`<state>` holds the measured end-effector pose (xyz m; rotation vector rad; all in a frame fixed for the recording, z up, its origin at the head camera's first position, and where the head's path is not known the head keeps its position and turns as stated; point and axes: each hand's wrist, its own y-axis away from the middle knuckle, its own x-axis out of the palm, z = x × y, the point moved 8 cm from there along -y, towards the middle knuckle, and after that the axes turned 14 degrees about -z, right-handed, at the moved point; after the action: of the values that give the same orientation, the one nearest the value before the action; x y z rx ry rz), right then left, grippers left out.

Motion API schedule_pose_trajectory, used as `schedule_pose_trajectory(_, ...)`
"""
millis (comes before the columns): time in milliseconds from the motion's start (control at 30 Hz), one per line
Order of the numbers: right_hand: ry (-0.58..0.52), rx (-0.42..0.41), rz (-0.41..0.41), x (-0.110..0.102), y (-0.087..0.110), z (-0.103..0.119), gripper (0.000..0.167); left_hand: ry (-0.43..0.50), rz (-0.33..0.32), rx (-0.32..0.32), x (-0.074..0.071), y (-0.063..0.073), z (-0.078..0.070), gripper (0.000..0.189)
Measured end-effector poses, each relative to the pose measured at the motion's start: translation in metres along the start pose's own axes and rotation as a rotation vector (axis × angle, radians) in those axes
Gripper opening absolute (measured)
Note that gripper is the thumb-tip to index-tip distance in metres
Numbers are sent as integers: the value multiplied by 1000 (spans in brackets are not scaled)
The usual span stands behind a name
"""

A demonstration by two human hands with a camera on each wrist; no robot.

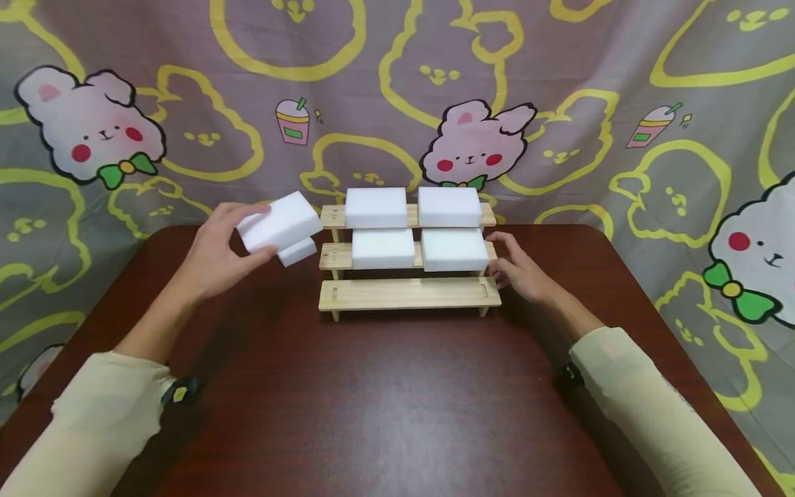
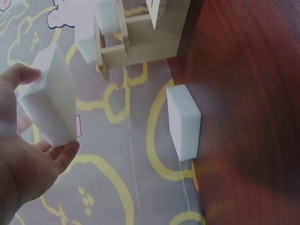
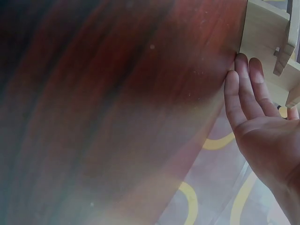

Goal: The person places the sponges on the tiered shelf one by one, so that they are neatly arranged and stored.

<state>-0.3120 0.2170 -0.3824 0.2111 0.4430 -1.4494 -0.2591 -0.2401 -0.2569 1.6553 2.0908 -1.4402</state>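
My left hand (image 1: 217, 252) grips a white sponge block (image 1: 282, 221), fingers on one edge and thumb on the other, raised left of a three-step wooden rack (image 1: 410, 295). Below it, another white sponge block (image 2: 183, 124) lies on the table. My right hand (image 1: 522, 269) is at the rack's right side; in the right wrist view its fingers (image 3: 244, 91) extend against the side panel (image 3: 267, 35). Two sponge blocks sit on the top step, left (image 1: 375, 207) and right (image 1: 450, 207). The middle step carries two more, left (image 1: 383, 248) and right (image 1: 455, 249). The lowest step is bare.
The dark red-brown table (image 1: 385, 400) reaches toward me in front of the rack. A patterned cloth (image 1: 373, 90) with yellow outlines and cartoon bunnies hangs behind the table and along its sides.
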Motion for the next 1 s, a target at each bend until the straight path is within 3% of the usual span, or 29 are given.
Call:
schedule_pose_trajectory(433, -10, 8, -5, -1, 0, 2, 48, 79, -6, 51, 13, -9, -27, 62)
schedule_pose_trajectory(1000, 5, 17, -6, -1, -1, 2, 48, 193, 46, 87, 38, -17, -57, 60)
